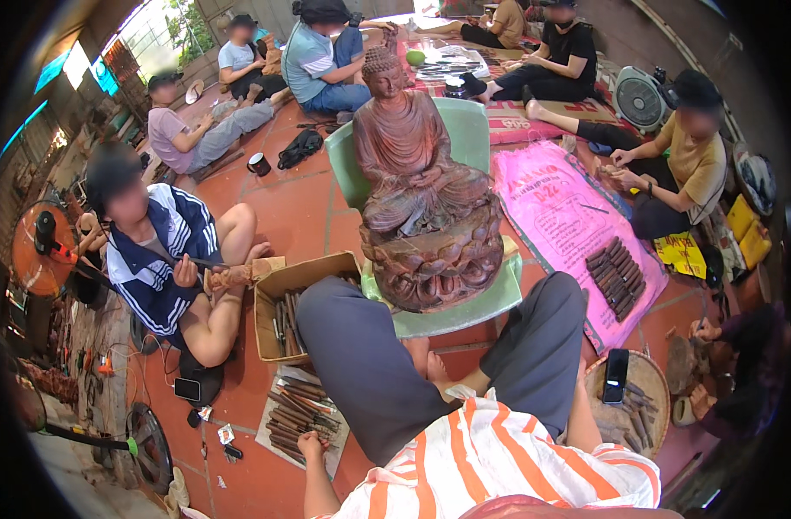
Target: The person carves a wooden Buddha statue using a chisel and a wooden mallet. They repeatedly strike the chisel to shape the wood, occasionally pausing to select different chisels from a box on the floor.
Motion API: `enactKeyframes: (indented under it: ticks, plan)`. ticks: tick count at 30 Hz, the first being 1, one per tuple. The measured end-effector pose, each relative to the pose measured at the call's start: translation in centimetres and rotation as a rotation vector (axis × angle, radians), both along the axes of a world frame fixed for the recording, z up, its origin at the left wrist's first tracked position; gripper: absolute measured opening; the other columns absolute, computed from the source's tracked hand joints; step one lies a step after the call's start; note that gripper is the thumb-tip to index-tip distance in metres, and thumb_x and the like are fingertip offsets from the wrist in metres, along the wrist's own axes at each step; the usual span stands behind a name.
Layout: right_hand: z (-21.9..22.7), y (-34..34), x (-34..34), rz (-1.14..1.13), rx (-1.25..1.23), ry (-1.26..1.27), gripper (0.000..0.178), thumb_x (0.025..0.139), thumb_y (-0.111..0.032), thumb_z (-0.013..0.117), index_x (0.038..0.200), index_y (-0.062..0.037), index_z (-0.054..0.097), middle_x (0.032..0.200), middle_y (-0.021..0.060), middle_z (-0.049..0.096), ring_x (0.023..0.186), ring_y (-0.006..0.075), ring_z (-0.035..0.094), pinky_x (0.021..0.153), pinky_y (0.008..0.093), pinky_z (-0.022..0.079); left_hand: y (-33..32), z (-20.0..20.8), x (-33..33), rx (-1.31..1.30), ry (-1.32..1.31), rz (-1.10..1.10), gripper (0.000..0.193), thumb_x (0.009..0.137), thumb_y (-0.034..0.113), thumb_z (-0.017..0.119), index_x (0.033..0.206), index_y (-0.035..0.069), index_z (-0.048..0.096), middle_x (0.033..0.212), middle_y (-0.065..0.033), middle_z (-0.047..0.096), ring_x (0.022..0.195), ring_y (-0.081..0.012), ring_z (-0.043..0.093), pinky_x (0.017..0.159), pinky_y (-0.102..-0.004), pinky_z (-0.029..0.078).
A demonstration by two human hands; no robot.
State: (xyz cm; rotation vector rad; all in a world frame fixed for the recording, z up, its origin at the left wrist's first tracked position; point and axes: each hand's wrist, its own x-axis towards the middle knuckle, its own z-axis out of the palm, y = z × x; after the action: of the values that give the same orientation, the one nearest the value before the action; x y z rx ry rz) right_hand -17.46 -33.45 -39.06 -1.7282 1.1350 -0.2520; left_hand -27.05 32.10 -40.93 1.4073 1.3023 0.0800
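My left hand (311, 445) is at the lower edge of a pale sheet (336, 463), beside several carving chisels (298, 413) with brown handles. Its fingers look curled in; whatever they hold is too small to make out. My right forearm (583, 419) runs down beside my right thigh, and its hand is mostly hidden there. Between my knees a reddish-brown carved seated Buddha statue (425, 190) rests upright on a green plastic chair (469, 320). Neither hand touches the statue.
More chisels stand in a cardboard box (264, 322) by my left knee. At right, a wicker tray (663, 389) holds tools and a black phone (615, 374). A pink sack (542, 203) bears a row of chisels (616, 277). Several people sit around; one at left holds a wooden carving (231, 277).
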Motion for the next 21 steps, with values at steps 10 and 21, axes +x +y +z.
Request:
enactKeyframes:
  ticks: [10, 21]
  plan:
    - [18.8, -0.2, 3.4, 0.057, 0.168, -0.892, 0.024, 0.087, -0.014, 0.059, 0.107, -0.0035, 0.051, 0.064, 0.0023, 0.049, 0.049, 0.0095, 0.048, 0.045, 0.0224, 0.04, -0.5, 3.2, 2.2, 0.092, -0.276, 0.048, 0.012, 0.092, 0.013, 0.054, 0.096, 0.003, 0.048, 0.073, -0.0061, 0.053, 0.057, -0.0127, 0.053, 0.047, -0.0252, 0.046]
    - [16.5, 5.8, 10.7, 0.271, 1.1, -0.857, 0.023, 0.095, -0.015, 0.05, 0.113, -0.002, 0.051, 0.095, 0.0063, 0.053, 0.071, 0.0084, 0.049, 0.056, 0.0204, 0.044, -4.6, 22.7, 11.0, 0.122, -0.751, -0.147, 0.011, 0.084, 0.012, 0.066, 0.089, 0.005, 0.058, 0.076, -0.0016, 0.058, 0.061, -0.0087, 0.052, 0.054, -0.0206, 0.042]
